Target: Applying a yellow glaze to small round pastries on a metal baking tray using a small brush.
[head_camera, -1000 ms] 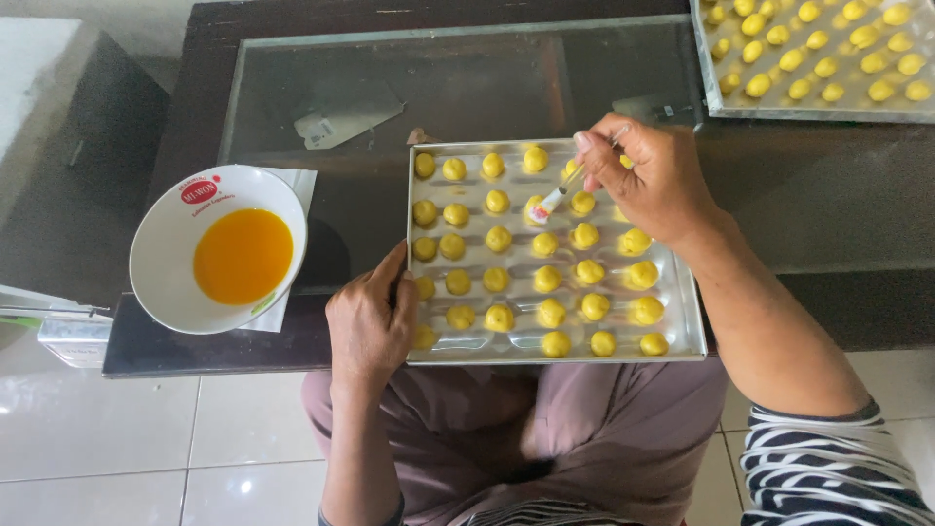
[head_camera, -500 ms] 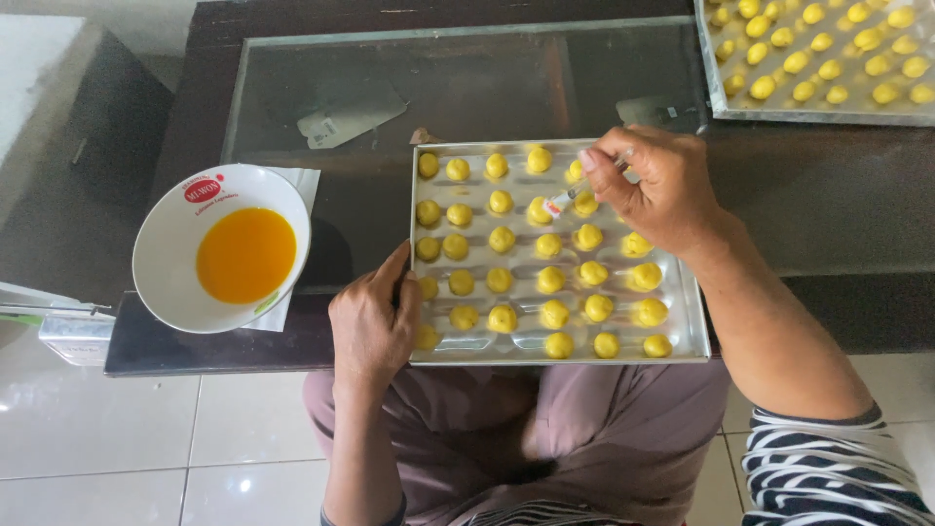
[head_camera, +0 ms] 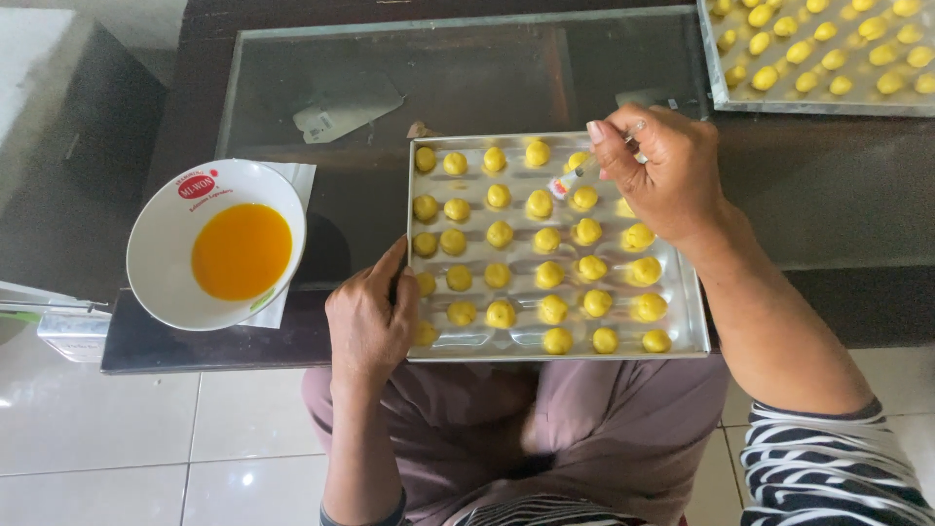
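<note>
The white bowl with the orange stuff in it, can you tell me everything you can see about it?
The round white bowl looks like glazed ceramic, with a small red mark printed inside its rim. It sits upright and holds a smooth pool of orange-yellow liquid, well below the rim. It rests on a white paper sheet at the edge of the dark glass-topped table, left of the metal baking tray. Neither hand touches it.

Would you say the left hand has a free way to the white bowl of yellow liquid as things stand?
Probably yes: the left hand rests on the tray's left edge, and only bare dark tabletop lies between it and the bowl beside it.
</note>
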